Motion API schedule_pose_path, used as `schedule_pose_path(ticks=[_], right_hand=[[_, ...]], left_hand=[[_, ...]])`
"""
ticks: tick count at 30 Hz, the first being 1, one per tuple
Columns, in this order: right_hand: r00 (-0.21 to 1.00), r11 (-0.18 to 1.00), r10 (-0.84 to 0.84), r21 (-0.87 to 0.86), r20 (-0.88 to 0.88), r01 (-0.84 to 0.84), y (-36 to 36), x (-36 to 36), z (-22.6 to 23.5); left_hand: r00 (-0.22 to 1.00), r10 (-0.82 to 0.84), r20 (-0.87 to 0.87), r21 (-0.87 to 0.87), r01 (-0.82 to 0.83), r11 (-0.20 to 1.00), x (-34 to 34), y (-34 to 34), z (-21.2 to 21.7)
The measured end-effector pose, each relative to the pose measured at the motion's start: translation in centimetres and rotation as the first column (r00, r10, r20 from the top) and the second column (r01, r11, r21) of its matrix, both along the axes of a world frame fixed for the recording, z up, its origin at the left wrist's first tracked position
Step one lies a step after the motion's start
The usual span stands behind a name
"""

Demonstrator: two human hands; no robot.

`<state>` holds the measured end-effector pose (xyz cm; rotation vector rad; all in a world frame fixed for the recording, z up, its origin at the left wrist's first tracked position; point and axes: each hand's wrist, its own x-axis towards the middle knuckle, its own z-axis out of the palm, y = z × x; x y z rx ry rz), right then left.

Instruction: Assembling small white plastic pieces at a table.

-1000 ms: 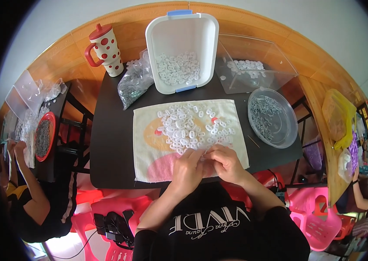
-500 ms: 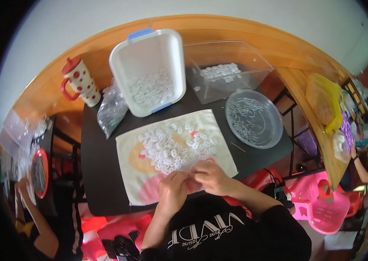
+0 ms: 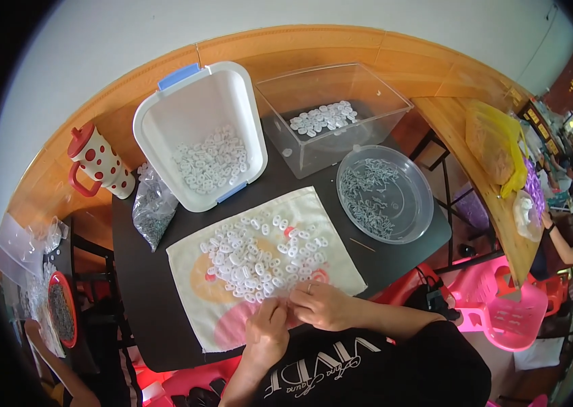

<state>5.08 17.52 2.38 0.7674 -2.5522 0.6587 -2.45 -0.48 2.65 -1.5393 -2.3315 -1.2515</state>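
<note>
Both hands are meeting at the near edge of the cloth (image 3: 232, 308): left hand (image 3: 266, 332) and right hand (image 3: 320, 305) are pinching a small white piece (image 3: 285, 308) beside the white pile (image 3: 259, 261)

Whatever the left hand (image 3: 267, 334) and right hand (image 3: 322, 306) pinch between their fingertips is hidden by the fingers themselves, at the near edge of the cloth (image 3: 266, 271). The small white pieces (image 3: 259, 258) heaped on that cloth are too small to make out in shape. The near corner of the cloth lies under the hands. Left of the cloth, a red-rimmed dish (image 3: 63, 308) is blurred near the picture's rim, its contents unclear.
</note>
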Motion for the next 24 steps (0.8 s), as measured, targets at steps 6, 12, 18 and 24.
schedule_pose_path(ticks=[6, 12, 18, 24], right_hand=[[1.000, 1.000, -0.026, -0.014, 0.000, 0.026, -0.4, -0.2, 0.3], [0.999, 1.000, -0.019, 0.003, -0.029, 0.019, -0.1, -0.1, 0.1], [0.790, 0.975, -0.218, -0.088, -0.573, 0.205, 4.2, -2.4, 7.6], [0.618, 0.834, -0.511, -0.171, -0.598, 0.525, 11.9, -8.7, 16.4]], left_hand=[[0.997, -0.025, -0.075, -0.129, 0.015, 0.992, 0.3, -0.1, 0.0], [0.998, -0.007, 0.058, -0.014, 0.007, 1.000, 0.1, -0.3, 0.8], [0.983, 0.067, 0.172, 0.068, -0.080, 0.994, 0.6, -0.5, 0.8], [0.999, 0.043, 0.020, 0.146, -0.046, 0.988, 0.4, -0.8, 0.8]])
